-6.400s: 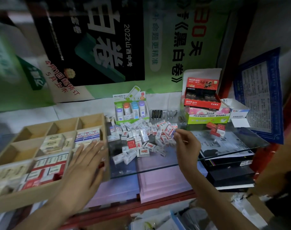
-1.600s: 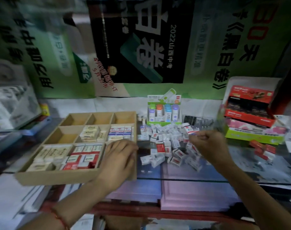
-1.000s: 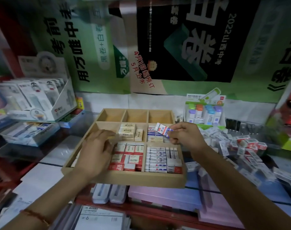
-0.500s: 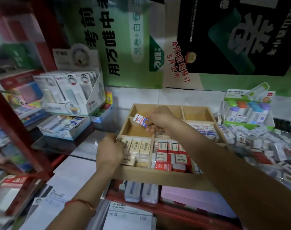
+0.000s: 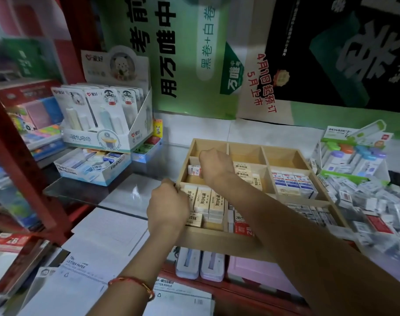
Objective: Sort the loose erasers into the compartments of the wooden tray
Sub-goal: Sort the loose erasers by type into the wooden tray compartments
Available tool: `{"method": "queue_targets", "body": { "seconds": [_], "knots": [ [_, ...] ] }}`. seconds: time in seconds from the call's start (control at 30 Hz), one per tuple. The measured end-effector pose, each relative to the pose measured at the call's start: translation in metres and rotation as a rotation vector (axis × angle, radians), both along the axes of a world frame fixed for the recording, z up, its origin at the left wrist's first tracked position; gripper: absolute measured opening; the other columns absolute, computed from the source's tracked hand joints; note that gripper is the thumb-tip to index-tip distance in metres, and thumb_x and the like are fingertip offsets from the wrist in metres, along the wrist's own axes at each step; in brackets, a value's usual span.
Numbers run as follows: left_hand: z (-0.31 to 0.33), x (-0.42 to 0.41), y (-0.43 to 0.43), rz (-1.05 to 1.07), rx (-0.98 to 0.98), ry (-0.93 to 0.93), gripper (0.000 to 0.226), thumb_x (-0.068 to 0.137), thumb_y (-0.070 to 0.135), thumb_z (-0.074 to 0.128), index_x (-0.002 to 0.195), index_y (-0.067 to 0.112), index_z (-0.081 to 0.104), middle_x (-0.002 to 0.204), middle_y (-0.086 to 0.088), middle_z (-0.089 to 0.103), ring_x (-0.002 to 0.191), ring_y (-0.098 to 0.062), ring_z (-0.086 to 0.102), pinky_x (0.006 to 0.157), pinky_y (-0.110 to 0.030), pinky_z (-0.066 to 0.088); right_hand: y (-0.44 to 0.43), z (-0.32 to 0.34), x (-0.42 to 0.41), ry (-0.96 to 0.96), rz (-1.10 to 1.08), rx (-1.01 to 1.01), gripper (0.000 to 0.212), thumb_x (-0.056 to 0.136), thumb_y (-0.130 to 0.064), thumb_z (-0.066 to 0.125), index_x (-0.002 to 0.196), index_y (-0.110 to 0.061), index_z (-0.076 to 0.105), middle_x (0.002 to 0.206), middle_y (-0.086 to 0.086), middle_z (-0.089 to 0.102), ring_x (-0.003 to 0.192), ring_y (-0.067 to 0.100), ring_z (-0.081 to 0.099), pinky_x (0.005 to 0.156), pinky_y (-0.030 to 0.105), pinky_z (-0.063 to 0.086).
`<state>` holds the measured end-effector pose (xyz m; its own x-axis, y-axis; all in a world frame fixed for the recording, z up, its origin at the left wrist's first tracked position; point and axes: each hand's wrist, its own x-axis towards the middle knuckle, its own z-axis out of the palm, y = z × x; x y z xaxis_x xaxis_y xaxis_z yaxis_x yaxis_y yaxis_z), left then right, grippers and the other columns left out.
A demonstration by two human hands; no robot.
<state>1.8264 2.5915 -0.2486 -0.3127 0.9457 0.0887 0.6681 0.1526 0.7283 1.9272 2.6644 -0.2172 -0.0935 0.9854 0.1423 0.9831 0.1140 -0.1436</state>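
Note:
The wooden tray (image 5: pixel 219 241) stands on the glass shelf, split into several compartments. My right hand (image 5: pixel 213 166) reaches across into the middle-left compartment and holds a white eraser (image 5: pixel 194 170) with a red label low inside it. My left hand (image 5: pixel 168 207) grips the tray's left wall. Cream erasers (image 5: pixel 207 199) fill the front-left compartment, more cream ones (image 5: pixel 244 168) lie in the centre, and blue-labelled ones (image 5: pixel 292 181) sit in the middle-right. The three back compartments hold nothing. A pile of loose erasers (image 5: pixel 374 201) lies to the tray's right.
A white display box of carded items (image 5: pixel 108 124) and a low box of erasers (image 5: pixel 92 166) stand at the left. A green box of correction tapes (image 5: pixel 353 156) is behind the pile. Paper packs (image 5: pixel 103 254) and a red shelf frame (image 5: pixel 23 156) lie below and left.
My right hand has lowered the eraser from above the tray into the middle-left compartment. The view has kept turning left. My left hand still grips the tray's left wall.

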Motion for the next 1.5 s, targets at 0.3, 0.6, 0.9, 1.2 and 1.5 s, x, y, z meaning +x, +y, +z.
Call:
{"method": "queue_targets", "body": {
  "seconds": [0.3,0.6,0.9,1.2,1.5],
  "knots": [
    [0.005,0.003,-0.003,0.011,-0.015,0.035,0.021,0.093,0.011,0.039,0.105,0.006,0.056,0.102,-0.014,0.061,0.078,-0.023,0.046,0.067,-0.031,0.037,-0.004,0.008,0.006,-0.003,0.073,-0.061,0.028,0.085,0.010,0.047,0.111,0.003,0.055,0.114,0.021,0.055,0.103,0.035,0.058,0.077,0.032,0.045],
    [0.005,0.006,-0.005,0.029,-0.024,0.083,0.021,0.095,0.014,0.039,0.106,0.007,0.054,0.103,-0.014,0.060,0.083,-0.026,0.053,0.068,-0.033,0.039,-0.001,0.005,0.010,0.085,0.066,-0.089,0.028,0.080,0.014,0.046,0.098,0.002,0.064,0.101,0.018,0.062,0.091,0.033,0.062,0.083,0.036,0.053],
    [0.007,-0.002,-0.003,0.050,0.043,-0.290,0.021,0.091,0.004,0.041,0.100,0.003,0.061,0.095,-0.010,0.058,0.085,-0.021,0.048,0.072,-0.027,0.033,-0.029,0.032,0.026,0.431,0.145,-0.088,0.021,0.083,0.001,0.051,0.076,-0.007,0.068,0.086,0.006,0.070,0.085,0.013,0.066,0.076,0.028,0.055],
    [0.007,-0.008,-0.026,0.275,0.219,-0.825,0.028,0.090,-0.002,0.032,0.081,0.012,0.055,0.083,-0.008,0.061,0.083,-0.023,0.057,0.087,-0.037,0.048,-0.119,0.033,0.011,0.172,0.211,-0.414,0.025,0.092,-0.013,0.043,0.067,-0.009,0.046,0.090,0.011,0.060,0.086,0.026,0.054,0.073,0.031,0.043],
    [-0.005,-0.010,-0.051,-0.010,0.150,-0.640,0.024,0.091,0.000,0.036,0.098,0.009,0.057,0.101,-0.014,0.063,0.096,-0.027,0.057,0.086,-0.038,0.048,-0.125,0.041,-0.029,0.650,-0.064,-0.705,0.025,0.096,-0.007,0.034,0.071,-0.011,0.036,0.060,0.006,0.039,0.017,0.006,0.033,0.029,0.006,0.017]
  ]
}}
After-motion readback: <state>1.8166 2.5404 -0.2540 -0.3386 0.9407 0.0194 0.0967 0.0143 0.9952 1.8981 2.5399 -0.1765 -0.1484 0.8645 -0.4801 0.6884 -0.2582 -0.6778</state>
